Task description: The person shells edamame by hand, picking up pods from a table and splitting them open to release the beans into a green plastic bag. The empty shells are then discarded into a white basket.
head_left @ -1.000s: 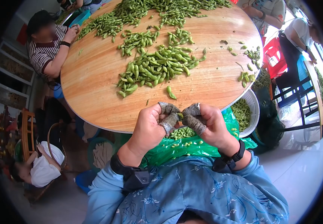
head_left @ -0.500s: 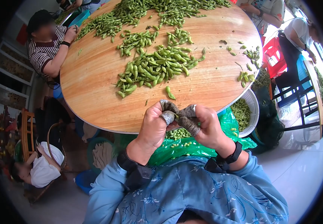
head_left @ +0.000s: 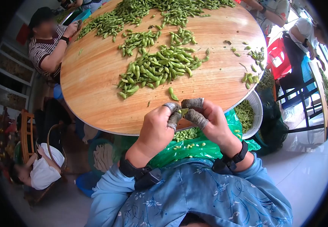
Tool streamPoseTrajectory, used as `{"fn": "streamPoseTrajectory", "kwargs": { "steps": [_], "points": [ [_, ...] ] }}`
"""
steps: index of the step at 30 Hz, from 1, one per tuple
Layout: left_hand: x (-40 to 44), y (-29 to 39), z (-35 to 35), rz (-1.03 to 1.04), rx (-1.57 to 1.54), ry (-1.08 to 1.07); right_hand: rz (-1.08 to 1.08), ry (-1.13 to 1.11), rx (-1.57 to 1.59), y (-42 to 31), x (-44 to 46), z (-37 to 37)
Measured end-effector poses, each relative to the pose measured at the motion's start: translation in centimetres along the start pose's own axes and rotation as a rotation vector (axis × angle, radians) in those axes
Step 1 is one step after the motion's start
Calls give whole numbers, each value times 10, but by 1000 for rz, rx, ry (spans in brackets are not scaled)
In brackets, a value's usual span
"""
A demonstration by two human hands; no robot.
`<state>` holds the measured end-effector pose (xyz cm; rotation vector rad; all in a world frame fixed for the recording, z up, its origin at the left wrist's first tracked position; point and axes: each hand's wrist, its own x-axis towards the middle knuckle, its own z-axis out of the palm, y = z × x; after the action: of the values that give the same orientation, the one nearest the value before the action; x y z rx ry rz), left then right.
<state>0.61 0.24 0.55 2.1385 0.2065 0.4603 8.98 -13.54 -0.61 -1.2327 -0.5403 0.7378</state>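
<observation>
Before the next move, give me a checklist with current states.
1. Left hand grip on pod: ok, fingertips closed on it.
2. Right hand grip on pod: cannot tell if it pinches or only touches.
3. Finger covers on thumb and forefinger, both hands: ok.
4. Beans in one heap: not ok, several lie scattered on the green plastic.
5. More pods ahead: ok, pile on table, single pod nearer.
</observation>
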Motion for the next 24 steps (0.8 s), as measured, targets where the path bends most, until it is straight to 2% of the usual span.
{"fn": "streamPoseTrajectory", "kwargs": {
  "steps": [2, 4, 6, 7, 11, 13, 14, 16, 18, 20, 22, 24],
  "points": [
    [1, 9, -4, 111, 183, -87, -60, -12, -43, 0, -1, 0],
    [0, 5, -4, 141, 201, -98, -34, -20, -56, -1, -3, -2],
    [-2, -1, -2, -224, -457, -164, -7, -30, -66, 0, -4, -3],
    [-2, 2, -5, -331, -571, -195, -20, -29, -86, 1, -4, -3],
    [-2, 6, -9, -464, -679, -197, -83, -18, -79, -5, -5, 3],
    [0, 9, -10, -588, -936, -195, -161, -30, -191, -2, -5, 3],
    [-1, 6, -8, -587, -936, -198, -240, -43, -303, -1, -5, 3],
    [-3, -3, 0, -580, -1111, -140, -243, -32, -298, -5, -6, 5],
    [-6, -8, 3, -539, -1129, -165, -247, -19, -293, -4, -7, 6],
    [-8, -7, 6, -502, -1148, -189, -202, 44, -81, 4, -6, 6],
    [-9, 0, 12, -550, -1185, -19, -174, 44, 4, 8, -4, 4],
    [-9, -4, 11, -550, -1231, -55, -146, 39, 89, 10, -1, 2]
  ]
}}
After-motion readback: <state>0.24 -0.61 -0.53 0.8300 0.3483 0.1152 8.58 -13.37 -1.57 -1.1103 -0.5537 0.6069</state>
